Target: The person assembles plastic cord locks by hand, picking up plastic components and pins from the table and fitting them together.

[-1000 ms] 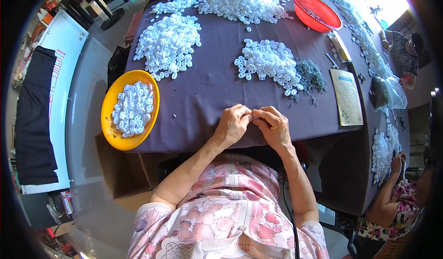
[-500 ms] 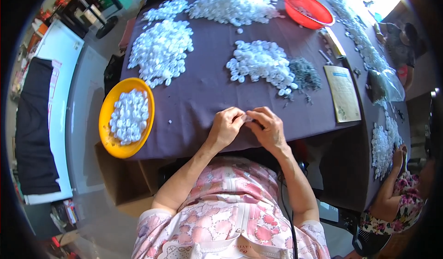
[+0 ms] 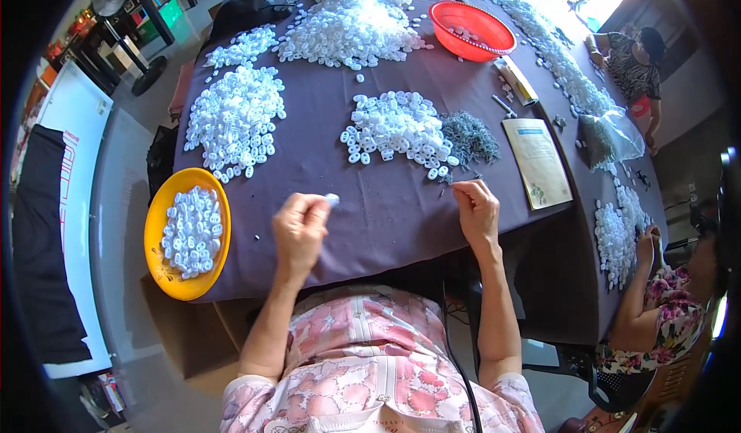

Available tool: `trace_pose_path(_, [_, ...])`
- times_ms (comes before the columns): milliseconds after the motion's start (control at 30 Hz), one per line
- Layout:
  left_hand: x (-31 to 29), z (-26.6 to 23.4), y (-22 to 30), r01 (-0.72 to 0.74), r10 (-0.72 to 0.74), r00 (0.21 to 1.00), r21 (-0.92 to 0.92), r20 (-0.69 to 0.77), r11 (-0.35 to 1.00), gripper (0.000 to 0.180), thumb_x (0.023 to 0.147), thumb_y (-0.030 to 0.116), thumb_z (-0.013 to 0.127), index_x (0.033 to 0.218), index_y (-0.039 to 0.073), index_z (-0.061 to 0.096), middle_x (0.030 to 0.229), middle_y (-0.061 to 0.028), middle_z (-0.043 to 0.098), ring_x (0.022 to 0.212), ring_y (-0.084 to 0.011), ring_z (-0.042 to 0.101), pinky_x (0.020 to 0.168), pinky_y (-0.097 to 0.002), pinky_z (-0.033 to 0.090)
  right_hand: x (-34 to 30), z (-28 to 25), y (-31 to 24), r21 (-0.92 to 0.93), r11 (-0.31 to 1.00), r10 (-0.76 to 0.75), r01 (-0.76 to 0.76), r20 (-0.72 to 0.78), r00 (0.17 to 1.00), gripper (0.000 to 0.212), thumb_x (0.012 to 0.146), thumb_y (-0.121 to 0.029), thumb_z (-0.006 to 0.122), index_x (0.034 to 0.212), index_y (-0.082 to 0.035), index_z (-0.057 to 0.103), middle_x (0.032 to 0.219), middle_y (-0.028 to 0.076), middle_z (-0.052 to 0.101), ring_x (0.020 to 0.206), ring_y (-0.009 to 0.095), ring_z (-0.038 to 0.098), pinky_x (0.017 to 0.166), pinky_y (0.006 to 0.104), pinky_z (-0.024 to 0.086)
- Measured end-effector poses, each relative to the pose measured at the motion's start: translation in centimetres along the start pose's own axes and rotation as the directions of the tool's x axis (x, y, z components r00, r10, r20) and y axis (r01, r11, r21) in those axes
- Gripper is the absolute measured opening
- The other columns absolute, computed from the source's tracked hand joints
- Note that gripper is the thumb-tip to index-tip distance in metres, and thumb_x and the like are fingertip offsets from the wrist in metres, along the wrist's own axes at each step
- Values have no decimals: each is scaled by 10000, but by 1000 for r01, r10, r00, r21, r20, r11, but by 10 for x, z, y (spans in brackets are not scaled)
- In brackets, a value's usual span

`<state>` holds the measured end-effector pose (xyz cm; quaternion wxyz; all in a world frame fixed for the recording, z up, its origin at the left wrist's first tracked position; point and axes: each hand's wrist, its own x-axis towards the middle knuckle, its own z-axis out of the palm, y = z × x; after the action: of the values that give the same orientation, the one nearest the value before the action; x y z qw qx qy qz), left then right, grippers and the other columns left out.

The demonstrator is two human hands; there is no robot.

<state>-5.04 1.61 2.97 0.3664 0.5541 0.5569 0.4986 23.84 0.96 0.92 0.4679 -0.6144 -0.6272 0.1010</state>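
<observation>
My left hand [image 3: 300, 228] is closed in a pinch on a small white oval plastic piece [image 3: 332, 199], held above the dark tablecloth. To its right, my right hand [image 3: 480, 211] has thumb and fingertips pressed together beside the small grey pieces [image 3: 469, 137]. Anything between those right fingertips is too small to make out. A pile of white oval pieces with two holes [image 3: 397, 126] lies just left of the grey heap. At the table's left corner, a yellow bowl [image 3: 158, 257] holds more white pieces.
Larger white piles [image 3: 235, 116] cover the far left and back. A red basket [image 3: 471, 45], a tan booklet [image 3: 538, 163] and a clear bag [image 3: 614, 136] lie to the right. Two other people [image 3: 665, 317] sit along the right side. A cardboard box [image 3: 181, 329] stands below the left corner.
My hands were together at a small piece and are now apart. The left has moved left with a white piece; the right has moved toward the grey heap. The whole view has shifted.
</observation>
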Motion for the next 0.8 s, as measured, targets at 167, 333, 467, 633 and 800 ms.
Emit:
trace_pose_path(167, [18, -82, -5, 32, 19, 964, 188, -264, 982, 79, 869, 101, 623, 842, 35, 656, 653, 9, 559, 508, -40, 467, 446, -188, 365, 3, 3, 3, -150, 983, -85, 103, 123, 989, 86, 793, -62, 648, 874, -91, 656, 804, 61, 603, 746, 254, 619, 627, 337, 487])
trace_pose_path(333, [22, -157, -32, 181, 38, 893, 435, -449, 882, 107, 847, 101, 631, 859, -6, 634, 773, -69, 646, 703, -146, 596, 660, -287, 498, 8, 3, -1, -257, 953, -100, 159, 227, 969, 62, 798, -113, 644, 860, -113, 646, 809, 56, 566, 764, 258, 612, 635, 370, 485])
trace_pose_path(467, [23, -163, -40, 207, 163, 883, 675, -441, 708, 162, 806, 73, 659, 943, 3, 610, 850, -104, 635, 756, -186, 611, 676, -311, 506, 9, 5, -1, -316, 931, -104, 185, 256, 961, 42, 806, -108, 621, 834, -93, 592, 809, 73, 542, 756, 269, 595, 638, 382, 474])
trace_pose_path(633, [22, -74, -13, -188, 289, 946, 476, -147, 859, 90, 819, 43, 630, 902, 10, 620, 754, -81, 580, 681, -185, 586, 607, -294, 487, 0, 18, 5, -289, 940, -157, 183, 111, 981, 72, 820, -65, 582, 860, -69, 522, 809, 93, 537, 746, 289, 578, 635, 386, 463])
trace_pose_path(800, [23, 37, -1, -413, 373, 911, 351, 177, 841, 34, 766, 40, 645, 798, 49, 647, 755, -111, 609, 651, -271, 618, 575, -349, 478, -1, 20, 4, -202, 962, -174, 183, 57, 983, 62, 830, -40, 561, 876, -56, 521, 814, 110, 542, 747, 310, 579, 625, 390, 464])
